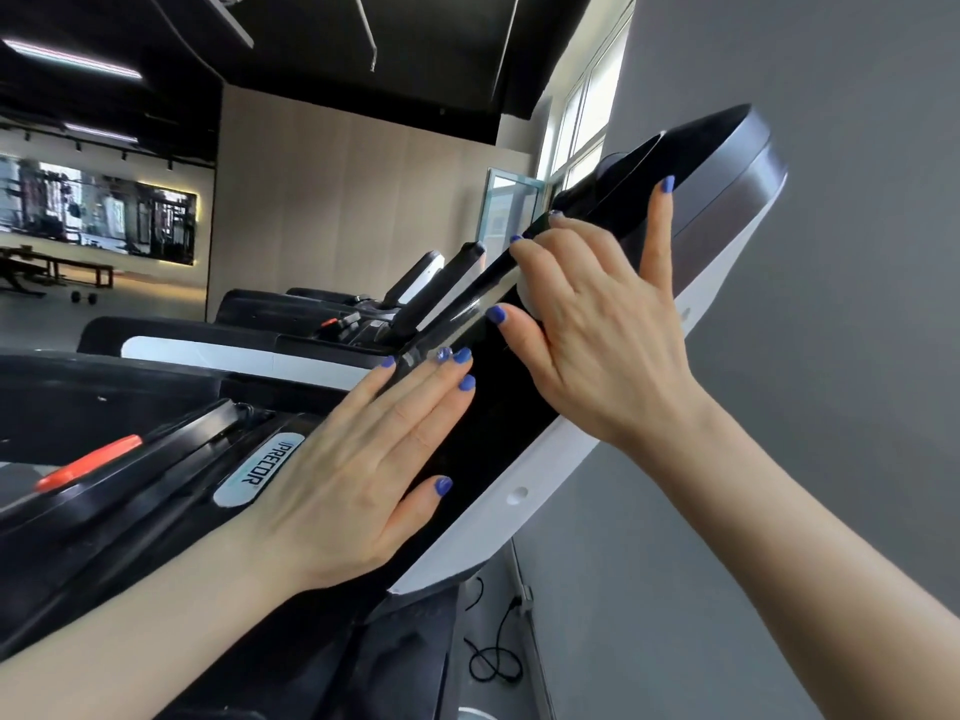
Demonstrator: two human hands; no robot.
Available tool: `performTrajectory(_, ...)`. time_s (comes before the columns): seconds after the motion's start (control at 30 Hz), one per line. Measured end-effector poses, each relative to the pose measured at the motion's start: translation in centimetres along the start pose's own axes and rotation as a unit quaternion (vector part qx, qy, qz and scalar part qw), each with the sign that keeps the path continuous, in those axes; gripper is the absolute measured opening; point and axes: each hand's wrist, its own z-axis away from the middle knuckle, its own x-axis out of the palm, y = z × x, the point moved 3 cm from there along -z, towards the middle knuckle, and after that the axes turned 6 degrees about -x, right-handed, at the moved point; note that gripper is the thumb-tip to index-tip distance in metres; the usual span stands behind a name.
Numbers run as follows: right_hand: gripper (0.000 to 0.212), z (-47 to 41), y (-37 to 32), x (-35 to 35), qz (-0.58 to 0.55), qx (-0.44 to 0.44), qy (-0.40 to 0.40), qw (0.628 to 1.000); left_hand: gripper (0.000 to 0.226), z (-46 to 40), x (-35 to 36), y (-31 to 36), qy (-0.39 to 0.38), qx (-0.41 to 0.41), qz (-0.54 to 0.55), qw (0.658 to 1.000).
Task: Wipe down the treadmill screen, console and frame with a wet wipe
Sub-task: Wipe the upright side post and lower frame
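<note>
Fingers of L hand (358, 459) straight, spread flat on the lower part of the black screen (488, 433) — palm down, gripping nothing, thumb out toward the white frame (524, 506). R hand (592, 330) higher up on the same screen, fingers extended & splayed, index pointing up along the glass toward the top of the console (727, 163). A small pale patch shows under the R palm near the thumb — likely the wet wipe (527, 298), mostly hidden, pressed flat betw. palm and screen; can't tell its full extent. No curl of fingers round it.

Screen tilted steeply in view, edge-on to cam. White frame runs along its right/lower side, w/ a small round hole. Grey band wraps the console top.

Below L hand: PRECOR badge (260, 470) on black housing, orange safety clip (88, 465) further left. More treadmills (311, 324) in a row behind. Grey wall (831, 252) just beside console; black cable (493, 652) coiled on floor beneath. Mirror (98, 210) on far wall, windows (587, 116) at top.
</note>
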Motion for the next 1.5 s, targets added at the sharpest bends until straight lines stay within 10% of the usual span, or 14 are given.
performTrajectory(1.17, 0.059, 4.7, 1.9, -2.0, -0.134, -0.014, -0.021, 0.991, 0.061, -2.1, -0.1, -0.3, -0.016, 0.047, 0.026, 0.998)
performTrajectory(1.5, 0.052, 4.4, 4.3, -2.4, -0.115, -0.066, 0.106, 0.985, 0.057, -2.9, -0.4, -0.1, 0.011, 0.057, 0.025, 0.998)
